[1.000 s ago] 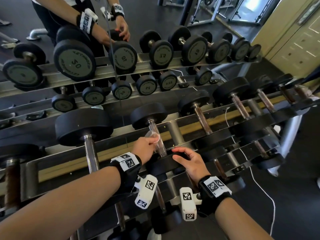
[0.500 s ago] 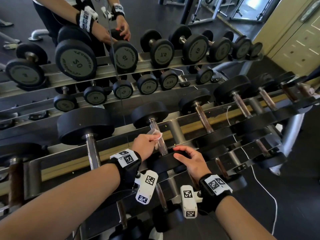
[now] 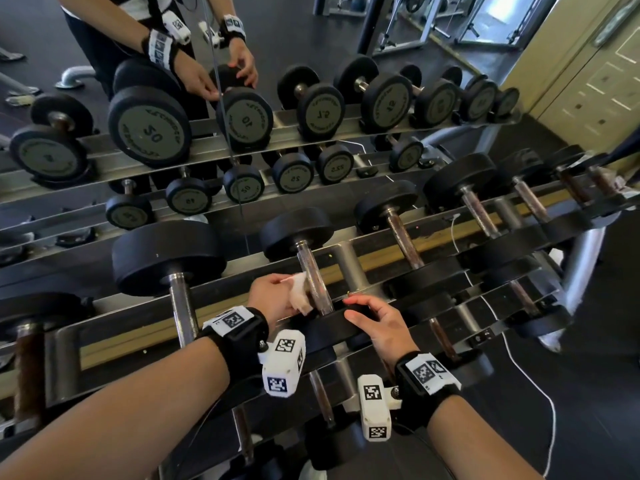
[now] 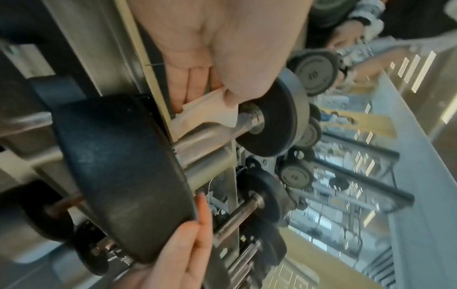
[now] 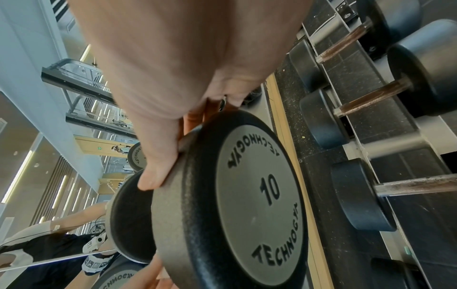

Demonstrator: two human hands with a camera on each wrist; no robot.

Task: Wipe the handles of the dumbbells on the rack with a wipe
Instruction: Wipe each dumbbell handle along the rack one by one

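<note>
A 10 kg black dumbbell lies across the top rack rails, its steel handle (image 3: 313, 278) (image 4: 207, 136) running toward the mirror. My left hand (image 3: 277, 296) (image 4: 210, 86) grips a white wipe (image 3: 298, 293) (image 4: 202, 115) wrapped against the left side of that handle, near its lower end. My right hand (image 3: 377, 320) (image 5: 163, 156) holds the rim of the near weight head (image 3: 332, 323) (image 5: 249, 205), thumb and fingers curled over its edge. The head's grey face reads 10.
More dumbbells lie on the rack (image 3: 367, 261) to both sides: a big one (image 3: 166, 254) on the left, smaller ones with rusty handles (image 3: 403, 239) on the right. A mirror (image 3: 225, 116) behind reflects the rack and me. A white cable (image 3: 512, 355) hangs at the right.
My left hand has slid the wipe down the handle toward the near weight head. The right hand stays on the head's rim.
</note>
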